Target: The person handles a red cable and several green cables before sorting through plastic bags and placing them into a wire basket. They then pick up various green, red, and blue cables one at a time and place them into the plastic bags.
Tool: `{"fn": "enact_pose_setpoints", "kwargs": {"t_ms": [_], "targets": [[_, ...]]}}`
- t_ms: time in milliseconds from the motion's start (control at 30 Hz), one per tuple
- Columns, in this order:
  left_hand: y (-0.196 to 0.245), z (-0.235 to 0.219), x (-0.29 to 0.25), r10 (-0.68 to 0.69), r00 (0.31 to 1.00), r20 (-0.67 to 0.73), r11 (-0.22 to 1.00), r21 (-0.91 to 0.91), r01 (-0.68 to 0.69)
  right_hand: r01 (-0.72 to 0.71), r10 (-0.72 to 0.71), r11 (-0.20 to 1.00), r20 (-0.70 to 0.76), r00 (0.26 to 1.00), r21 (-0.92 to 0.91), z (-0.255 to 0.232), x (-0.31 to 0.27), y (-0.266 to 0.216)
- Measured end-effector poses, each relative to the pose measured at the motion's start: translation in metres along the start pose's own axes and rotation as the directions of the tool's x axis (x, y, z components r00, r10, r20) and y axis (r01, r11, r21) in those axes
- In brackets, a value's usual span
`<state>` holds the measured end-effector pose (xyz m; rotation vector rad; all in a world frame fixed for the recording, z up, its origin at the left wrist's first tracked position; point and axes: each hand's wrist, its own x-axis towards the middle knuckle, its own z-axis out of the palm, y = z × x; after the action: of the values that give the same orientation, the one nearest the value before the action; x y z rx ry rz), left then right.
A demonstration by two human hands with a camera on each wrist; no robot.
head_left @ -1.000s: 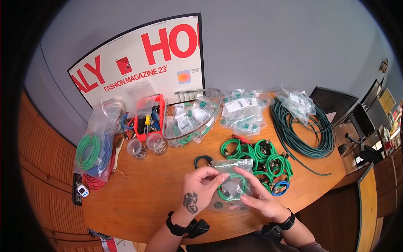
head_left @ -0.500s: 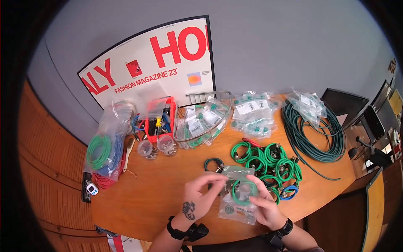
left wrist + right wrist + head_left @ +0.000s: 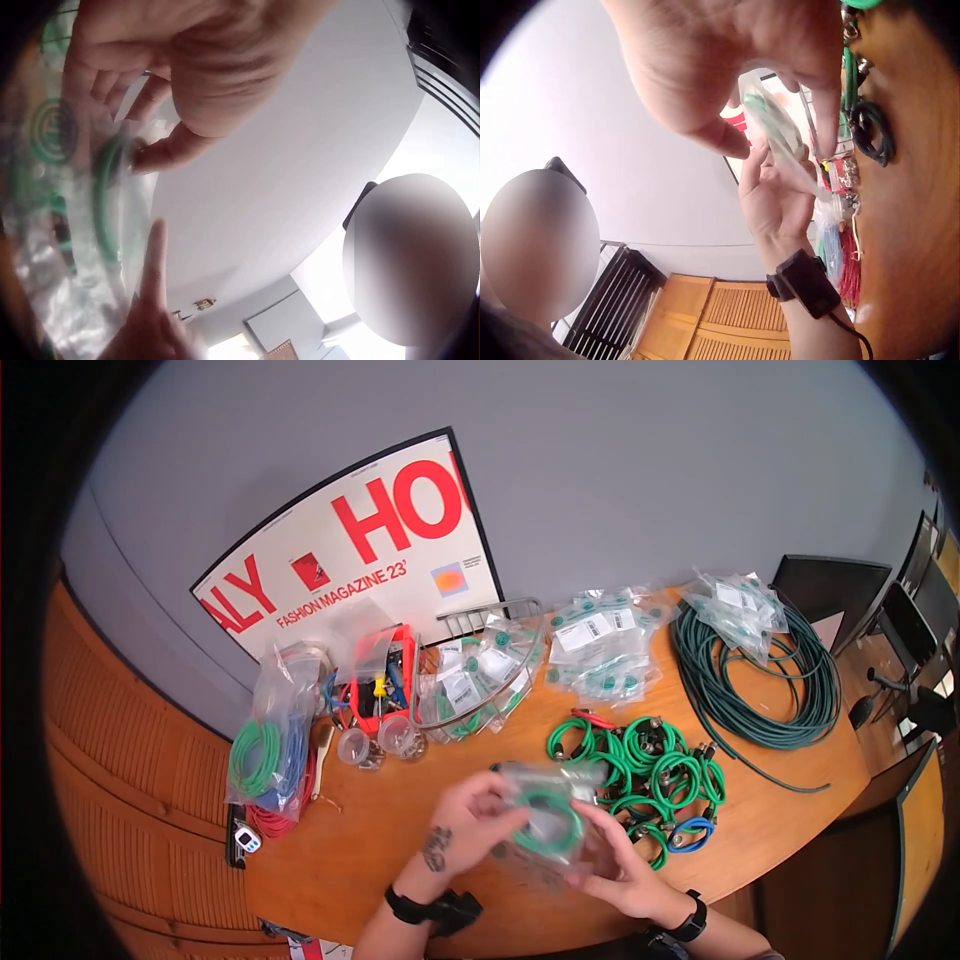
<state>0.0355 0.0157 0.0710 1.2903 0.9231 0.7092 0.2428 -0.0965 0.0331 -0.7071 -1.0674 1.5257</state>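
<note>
A clear plastic bag [image 3: 547,857] with a coiled green cable [image 3: 552,847] inside is up off the table between both hands, blurred in the head view. My left hand [image 3: 470,825] pinches its left side, thumb on the near face and fingers behind, as the left wrist view shows. Green print in a ring marks the bag. Beside its right edge is my right hand [image 3: 625,875], thumb and fingers spread apart around the bag, index finger straight. In the right wrist view the bag [image 3: 780,142] appears nearly edge-on between that thumb and fingers.
Green coiled cables [image 3: 675,780] lie piled right of the hands, a blue coil [image 3: 692,836] among them. Behind are a wire basket [image 3: 480,710] of packed bags, stacked bags [image 3: 600,650], a red bin [image 3: 402,640], small clear cups [image 3: 402,738] and a large dark cable coil [image 3: 700,700].
The bag has turned and shifted left in the hands. My left hand has gone from its top edge to its left side; my right fingers have come off the bag and spread.
</note>
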Motion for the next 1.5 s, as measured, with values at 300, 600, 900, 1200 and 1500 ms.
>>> {"fn": "enact_pose_setpoints", "kwargs": {"t_ms": [300, 600, 900, 1200, 1500], "targets": [[0.073, -0.087, 0.185, 0.602, 0.732, -0.319, 0.650, 0.728, -0.217, 0.031, -0.032, 0.998, -0.023, 0.999, -0.053, -0.030, -0.040, -0.037], [0.039, -0.072, 0.280, 0.081, 0.970, -0.230, 0.711, 0.695, 0.105, 0.067, -0.061, 0.997, -0.163, 0.985, 0.027, -0.058, -0.070, -0.078], [0.041, -0.061, 0.250, 0.444, 0.891, -0.094, 0.373, 0.924, -0.089, -0.003, -0.140, 0.837, -0.220, 0.966, -0.547, -0.168, 0.087, -0.137], [0.026, -0.023, 0.085, 0.660, 0.748, -0.075, 0.408, 0.871, -0.273, -0.224, -0.053, 0.281, -0.248, 0.967, -0.933, -0.230, 0.258, -0.073], [-0.014, -0.001, 0.025, 0.450, 0.844, -0.294, 0.755, 0.629, -0.183, -0.249, -0.201, 0.299, -0.316, 0.927, -0.921, -0.210, 0.257, -0.095]]}}
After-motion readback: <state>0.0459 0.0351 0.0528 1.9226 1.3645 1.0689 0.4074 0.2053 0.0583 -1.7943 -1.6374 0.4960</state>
